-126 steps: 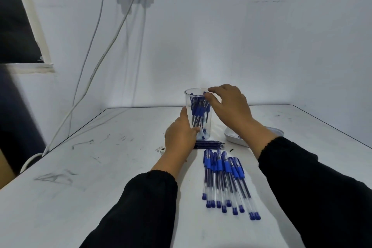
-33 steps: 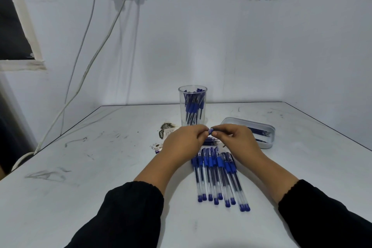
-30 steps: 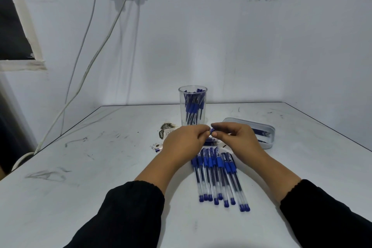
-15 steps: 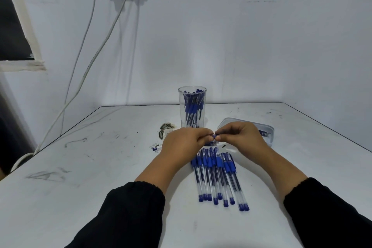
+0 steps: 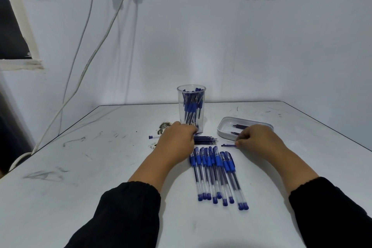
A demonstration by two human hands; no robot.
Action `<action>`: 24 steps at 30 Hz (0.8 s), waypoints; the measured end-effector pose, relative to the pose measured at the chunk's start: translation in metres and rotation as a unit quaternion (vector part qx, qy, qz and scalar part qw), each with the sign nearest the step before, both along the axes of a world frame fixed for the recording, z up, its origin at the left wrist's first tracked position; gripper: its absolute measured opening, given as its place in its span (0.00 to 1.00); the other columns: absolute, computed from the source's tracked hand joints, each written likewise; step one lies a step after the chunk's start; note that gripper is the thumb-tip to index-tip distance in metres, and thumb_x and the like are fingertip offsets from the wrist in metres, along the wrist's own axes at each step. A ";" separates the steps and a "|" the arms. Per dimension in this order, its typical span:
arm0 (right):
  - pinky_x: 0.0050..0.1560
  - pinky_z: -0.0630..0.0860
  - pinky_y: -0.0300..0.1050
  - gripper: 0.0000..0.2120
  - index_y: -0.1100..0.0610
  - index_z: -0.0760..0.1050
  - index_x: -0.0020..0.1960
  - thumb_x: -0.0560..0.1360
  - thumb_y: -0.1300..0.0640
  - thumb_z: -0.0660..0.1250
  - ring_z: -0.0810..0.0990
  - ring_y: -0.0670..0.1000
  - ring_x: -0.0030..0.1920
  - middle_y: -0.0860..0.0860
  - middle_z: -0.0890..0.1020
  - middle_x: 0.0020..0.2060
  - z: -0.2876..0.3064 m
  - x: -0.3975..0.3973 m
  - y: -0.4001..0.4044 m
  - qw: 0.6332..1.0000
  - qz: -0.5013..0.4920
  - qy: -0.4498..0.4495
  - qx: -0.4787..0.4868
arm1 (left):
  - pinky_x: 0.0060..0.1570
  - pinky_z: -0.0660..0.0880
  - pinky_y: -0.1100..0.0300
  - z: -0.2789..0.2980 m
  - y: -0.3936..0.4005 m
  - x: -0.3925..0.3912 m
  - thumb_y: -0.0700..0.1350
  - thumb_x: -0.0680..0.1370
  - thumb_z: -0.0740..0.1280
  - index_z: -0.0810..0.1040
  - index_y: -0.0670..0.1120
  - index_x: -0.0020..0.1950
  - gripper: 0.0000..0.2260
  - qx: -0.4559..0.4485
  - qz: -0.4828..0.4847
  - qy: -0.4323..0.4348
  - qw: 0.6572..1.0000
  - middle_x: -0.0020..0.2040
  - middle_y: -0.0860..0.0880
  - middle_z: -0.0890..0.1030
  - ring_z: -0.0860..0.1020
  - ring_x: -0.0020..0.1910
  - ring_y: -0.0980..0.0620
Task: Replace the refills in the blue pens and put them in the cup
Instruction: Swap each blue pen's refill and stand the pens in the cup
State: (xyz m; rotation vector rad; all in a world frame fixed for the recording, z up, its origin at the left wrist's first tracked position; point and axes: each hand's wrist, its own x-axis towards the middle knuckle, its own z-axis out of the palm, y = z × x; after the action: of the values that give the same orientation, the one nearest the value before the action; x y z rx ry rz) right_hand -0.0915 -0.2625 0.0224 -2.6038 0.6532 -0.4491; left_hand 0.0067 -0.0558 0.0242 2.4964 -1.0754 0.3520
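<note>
Your two hands, joined at mid-table half a second ago over one small blue part, have drawn apart — the left toward the cup, the right toward the tray.

Your right hand [image 5: 259, 139] now lies curled just in front of the white tray [image 5: 225, 130], thumb and forefinger pinching the right-hand end of a thin dark refill [image 5: 228, 145]. That refill lies low over the table, its long axis running left to right, its free tip pointing toward your left hand. Whether it touches the surface cannot be told.

Your left hand [image 5: 177, 143] reaches to the foot of the clear cup [image 5: 191, 106], fingers bent over the left end of the loose refills [image 5: 206, 140]. What they hold, if anything, is hidden, so its grip cannot be told.

The cup stands upright at the far middle of the table [image 5: 100, 167], already holding finished pens. A row of blue pens [image 5: 215, 173] waits between your forearms, caps away from you, barrels pointing back toward you — crosswise to the refill.

The pinched refill looks like the spent one. The tray sits right behind your right hand, the nearer of the two, so a short push forward should drop it in.
</note>
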 end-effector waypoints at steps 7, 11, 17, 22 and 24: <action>0.38 0.73 0.41 0.08 0.50 0.84 0.45 0.75 0.51 0.66 0.78 0.48 0.42 0.47 0.83 0.40 -0.003 0.001 0.007 0.996 0.002 0.026 -0.086 | 0.54 0.68 0.56 -0.003 -0.001 -0.001 0.48 0.83 0.56 0.70 0.60 0.69 0.16 -0.010 -0.027 -0.053 0.998 0.55 0.51 0.80 0.72 0.53 0.49; 0.45 0.73 0.44 0.08 0.50 0.83 0.51 0.77 0.50 0.66 0.78 0.49 0.49 0.46 0.82 0.47 -0.001 0.003 0.009 0.997 0.034 -0.046 -0.056 | 0.54 0.68 0.54 -0.002 -0.004 -0.005 0.43 0.82 0.56 0.68 0.54 0.70 0.17 -0.032 -0.012 -0.041 0.999 0.54 0.48 0.78 0.70 0.54 0.47; 0.41 0.73 0.41 0.17 0.54 0.83 0.45 0.78 0.43 0.63 0.78 0.44 0.36 0.48 0.84 0.35 0.001 0.010 0.035 0.960 0.099 -0.164 0.206 | 0.49 0.67 0.56 -0.001 -0.010 -0.011 0.48 0.81 0.59 0.77 0.51 0.61 0.11 -0.056 -0.057 -0.078 0.994 0.51 0.51 0.80 0.71 0.50 0.51; 0.35 0.72 0.29 0.12 0.57 0.83 0.46 0.78 0.50 0.66 0.77 0.40 0.33 0.49 0.84 0.35 0.002 0.010 0.040 0.934 0.139 -0.164 0.286 | 0.46 0.67 0.58 -0.003 -0.012 -0.012 0.50 0.81 0.58 0.76 0.52 0.61 0.12 -0.039 -0.065 -0.103 0.992 0.49 0.52 0.81 0.71 0.49 0.52; 0.38 0.73 0.32 0.09 0.58 0.83 0.46 0.76 0.53 0.68 0.79 0.41 0.36 0.49 0.84 0.36 0.003 0.010 0.040 0.932 0.148 -0.167 0.286 | 0.45 0.67 0.57 -0.002 -0.011 -0.014 0.50 0.82 0.57 0.76 0.51 0.60 0.12 -0.036 -0.058 -0.104 0.992 0.48 0.52 0.81 0.71 0.48 0.52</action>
State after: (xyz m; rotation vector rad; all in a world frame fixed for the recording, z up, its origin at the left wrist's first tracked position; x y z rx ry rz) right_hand -0.0818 -0.2224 0.0253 -1.9623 0.2178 -0.5000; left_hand -0.0073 -0.0673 0.0222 2.3612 -1.2579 0.6154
